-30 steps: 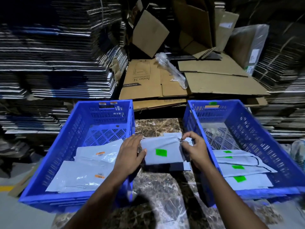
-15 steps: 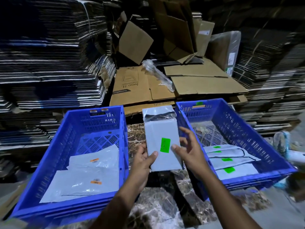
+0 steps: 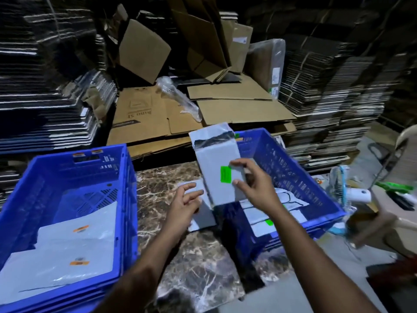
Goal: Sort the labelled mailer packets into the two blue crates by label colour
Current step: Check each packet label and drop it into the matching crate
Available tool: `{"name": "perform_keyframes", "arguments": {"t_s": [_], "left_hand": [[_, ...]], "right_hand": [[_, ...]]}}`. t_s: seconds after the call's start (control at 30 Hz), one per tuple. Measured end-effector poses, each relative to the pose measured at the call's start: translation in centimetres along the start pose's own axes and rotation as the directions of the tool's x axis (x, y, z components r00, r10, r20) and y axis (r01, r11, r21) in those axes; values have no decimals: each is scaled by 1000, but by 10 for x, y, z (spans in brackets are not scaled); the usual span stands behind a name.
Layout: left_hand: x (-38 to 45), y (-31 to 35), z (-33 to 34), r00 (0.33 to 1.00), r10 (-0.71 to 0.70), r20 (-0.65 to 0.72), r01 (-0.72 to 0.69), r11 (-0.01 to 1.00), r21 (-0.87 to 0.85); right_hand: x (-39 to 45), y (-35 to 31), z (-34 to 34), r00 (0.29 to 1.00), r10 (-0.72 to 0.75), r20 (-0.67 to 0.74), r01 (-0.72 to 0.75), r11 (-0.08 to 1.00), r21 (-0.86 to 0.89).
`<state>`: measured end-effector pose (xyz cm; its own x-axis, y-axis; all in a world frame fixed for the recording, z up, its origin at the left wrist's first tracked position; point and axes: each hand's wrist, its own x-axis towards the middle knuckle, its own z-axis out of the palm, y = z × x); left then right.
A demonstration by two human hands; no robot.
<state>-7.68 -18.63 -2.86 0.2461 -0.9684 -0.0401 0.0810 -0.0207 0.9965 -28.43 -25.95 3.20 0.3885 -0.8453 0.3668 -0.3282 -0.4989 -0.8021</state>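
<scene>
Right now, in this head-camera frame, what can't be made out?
- Print on the green label of the held packet: too small, blurred.
- Packets in the right crate: partly hidden by the right hand and forearm.
- Remaining packets on the marble table: count unclear, covered by the left hand and the held packet.
- Left crate: near corner cut off by the frame edge.

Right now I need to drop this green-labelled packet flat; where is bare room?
Free: the far mesh floor of the right blue crate, beyond its grey packets, and the far floor of the left blue crate. Bare marble borders the left crate. Crowded: each crate's near half, and the packet stack under the left hand.
</scene>
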Motion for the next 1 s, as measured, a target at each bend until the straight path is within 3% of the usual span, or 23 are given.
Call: {"name": "perform_keyframes", "arguments": {"t_s": [0.1, 0.2, 0.27, 0.4, 0.5, 0.6, 0.73, 0.87, 1.0], "left_hand": [[15, -17, 17, 997, 30, 70, -50, 951, 306], [24, -31, 37, 981, 80, 175, -172, 775, 608], [27, -35, 52, 964, 61, 261, -234, 665, 709], [34, -45, 78, 938, 46, 343, -321, 487, 813], [37, -51, 89, 934, 29, 356, -338, 388, 858], [36, -56, 91, 934, 66, 350, -350, 349, 869], [37, -55, 87, 930, 67, 362, -362, 344, 866], [39, -45, 61, 932, 44, 360, -356, 298, 886], [39, -37, -1, 962, 20, 273, -270, 240, 932]], "right_hand": [[29, 39, -55, 999, 49, -18, -52, 974, -222], [48, 79, -101, 989, 142, 37, -122, 936, -331], [55, 109, -114, 960, 240, 142, -162, 893, -419], [56, 177, -102, 729, 521, 445, -179, 772, -611], [37, 189, -79, 642, 569, 514, -135, 744, -655], [18, 200, -66, 684, 538, 493, -49, 708, -704], [22, 194, -70, 793, 478, 377, -139, 745, -653], [38, 139, -61, 968, 158, 196, -26, 836, -548], [48, 88, -4, 999, -2, 46, 19, 931, -366]]}}
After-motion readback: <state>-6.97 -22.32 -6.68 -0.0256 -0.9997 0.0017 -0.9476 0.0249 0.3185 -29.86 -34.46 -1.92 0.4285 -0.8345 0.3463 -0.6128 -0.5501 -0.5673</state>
